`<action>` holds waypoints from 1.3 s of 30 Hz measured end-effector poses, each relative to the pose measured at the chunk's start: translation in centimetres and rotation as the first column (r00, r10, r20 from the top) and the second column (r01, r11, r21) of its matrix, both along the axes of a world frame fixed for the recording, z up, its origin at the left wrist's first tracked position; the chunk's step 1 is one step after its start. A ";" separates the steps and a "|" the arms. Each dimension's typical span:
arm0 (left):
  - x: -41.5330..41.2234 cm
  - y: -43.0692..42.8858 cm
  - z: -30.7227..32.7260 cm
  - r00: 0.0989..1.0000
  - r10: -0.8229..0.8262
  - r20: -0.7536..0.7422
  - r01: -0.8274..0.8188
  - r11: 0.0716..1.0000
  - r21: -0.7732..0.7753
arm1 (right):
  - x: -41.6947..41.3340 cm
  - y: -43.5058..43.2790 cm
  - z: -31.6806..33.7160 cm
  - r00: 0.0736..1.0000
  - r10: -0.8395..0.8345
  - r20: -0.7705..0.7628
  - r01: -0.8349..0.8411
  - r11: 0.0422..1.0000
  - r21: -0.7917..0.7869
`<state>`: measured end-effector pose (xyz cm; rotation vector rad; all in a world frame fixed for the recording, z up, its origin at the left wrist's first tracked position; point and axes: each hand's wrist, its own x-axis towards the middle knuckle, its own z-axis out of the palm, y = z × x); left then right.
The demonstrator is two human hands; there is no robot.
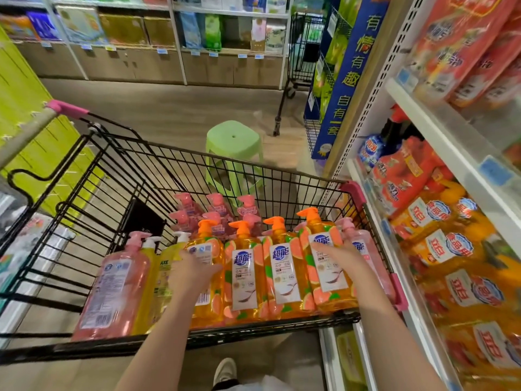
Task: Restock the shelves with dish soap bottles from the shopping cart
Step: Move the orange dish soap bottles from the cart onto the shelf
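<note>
While reaching over the near rim of the shopping cart (267, 324), left hand (191, 273): lying on the leftmost orange bottle (208, 306), curling its fingers rightward across the front and gripping it.
Right hand (337, 256): lying over the label of the rightmost orange bottle (328, 280), pointing its fingers left; too blurred to tell whether clasping or only resting.
Forearms: coming in from the near edge, crossing the rim near its middle and toward its near right corner.
Orange row: four dish soap bottles, standing side by side against the near rim.
Middle two orange bottles (244, 280): standing between the hands.
Right neighbour: pink bottle (369, 258), crowding in just right of the right hand, against the cart's right wall.
Left neighbours: yellow bottles (158, 277) and a large pink bottle (112, 286), leaning just beside the left hand.
Far neighbours: smaller pink bottles (217, 210), standing behind the orange row.
Open room: basket floor (112, 193), showing through the far left part of the cart.
Right edge: shelves (439, 131), standing just beside the cart's right wall.
Far side: green stool (231, 139), standing just beyond the cart's far wall.
</note>
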<state>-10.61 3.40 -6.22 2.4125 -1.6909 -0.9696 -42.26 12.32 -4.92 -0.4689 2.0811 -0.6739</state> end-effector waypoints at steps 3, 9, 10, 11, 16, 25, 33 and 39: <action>-0.6 -0.1 0.1 0.998 -0.035 0.048 0.033 0.999 0.025 | 1.0 0.0 1.9 0.999 -0.015 0.028 0.014 1.000 0.019; -2.5 0.1 1.1 0.934 -0.303 0.190 0.329 0.936 -0.122 | 1.7 0.6 3.8 0.990 0.023 0.140 -0.020 1.000 -0.021; -3.3 -0.3 1.3 0.908 -0.374 0.190 0.408 0.892 -0.193 | 1.8 0.7 4.0 0.987 0.023 0.162 -0.018 0.999 -0.035; -4.1 -0.8 1.5 0.873 -0.445 0.201 0.483 0.846 -0.224 | 1.9 0.8 4.2 0.983 0.017 0.185 -0.008 0.999 -0.050; -7.2 -4.0 2.0 0.780 -0.612 0.130 0.614 0.789 0.024 | 2.5 1.4 4.5 0.989 -0.015 0.145 0.036 0.988 -0.148; -8.5 -6.4 1.5 0.778 -0.611 -0.146 0.627 0.771 0.115 | 3.3 3.1 7.4 0.995 -0.097 -0.024 0.084 0.943 -0.322; -7.0 -4.0 4.5 0.821 -0.414 -0.392 0.422 0.904 -0.072 | 4.5 2.9 9.5 0.996 -0.021 0.084 0.052 0.920 -0.388; -5.3 -3.9 5.2 0.757 -0.424 -0.497 0.469 0.883 -0.038 | 6.3 3.5 11.1 0.991 -0.030 0.134 0.089 0.886 -0.456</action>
